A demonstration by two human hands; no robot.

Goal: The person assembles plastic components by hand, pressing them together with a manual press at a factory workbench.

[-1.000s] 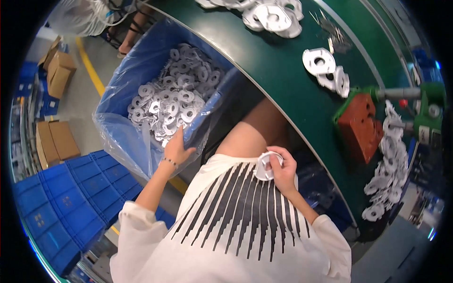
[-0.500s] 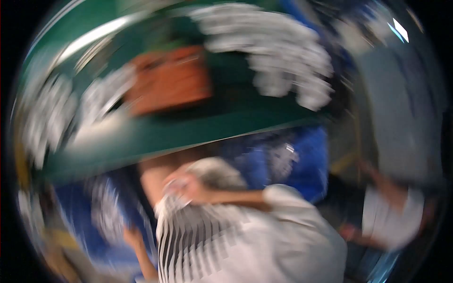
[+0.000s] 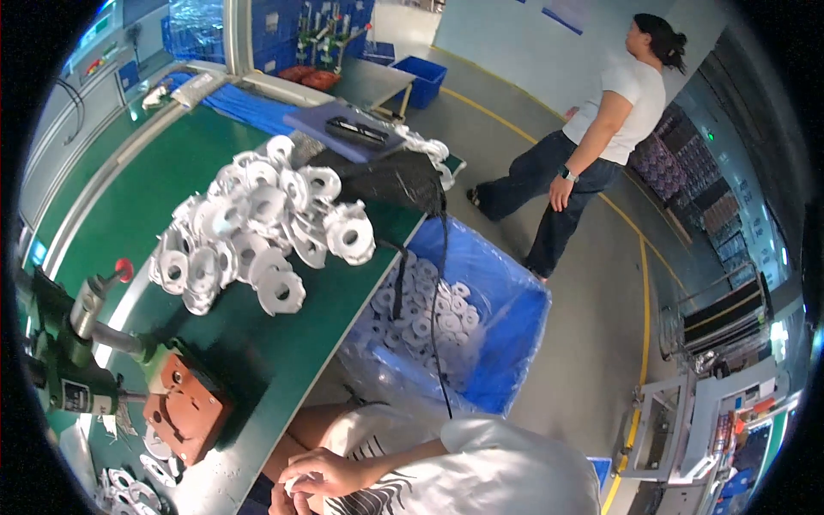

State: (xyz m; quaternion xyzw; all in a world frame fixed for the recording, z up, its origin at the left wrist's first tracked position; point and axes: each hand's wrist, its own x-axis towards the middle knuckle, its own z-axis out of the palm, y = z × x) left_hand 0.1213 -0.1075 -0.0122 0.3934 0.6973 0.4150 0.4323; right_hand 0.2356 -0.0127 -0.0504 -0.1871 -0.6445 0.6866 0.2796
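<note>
Near the lower edge, in front of my white shirt, my right hand (image 3: 330,473) is closed with its fingers curled round a small white part (image 3: 293,487). Only a little of that part shows between the fingers. My left hand (image 3: 281,500) meets it from below, its fingers bent against the same part; most of this hand is hidden or cut off. Left of my hands, on the green table (image 3: 283,352), an orange-brown fixture block (image 3: 184,408) sits beside a green hand press (image 3: 81,360). Beyond it lies a heap of white ring-shaped plastic parts (image 3: 249,215).
A blue bin (image 3: 519,343) lined with clear film stands against the table's right edge, with more white rings inside. A black bag (image 3: 386,180) and a purple tray (image 3: 330,129) rest at the far table end. A person (image 3: 622,112) walks on the floor beyond the bin.
My view has swung to the right and sharpened from blur, bringing the aisle and walking person into sight. My hands now meet low in front of my shirt.
</note>
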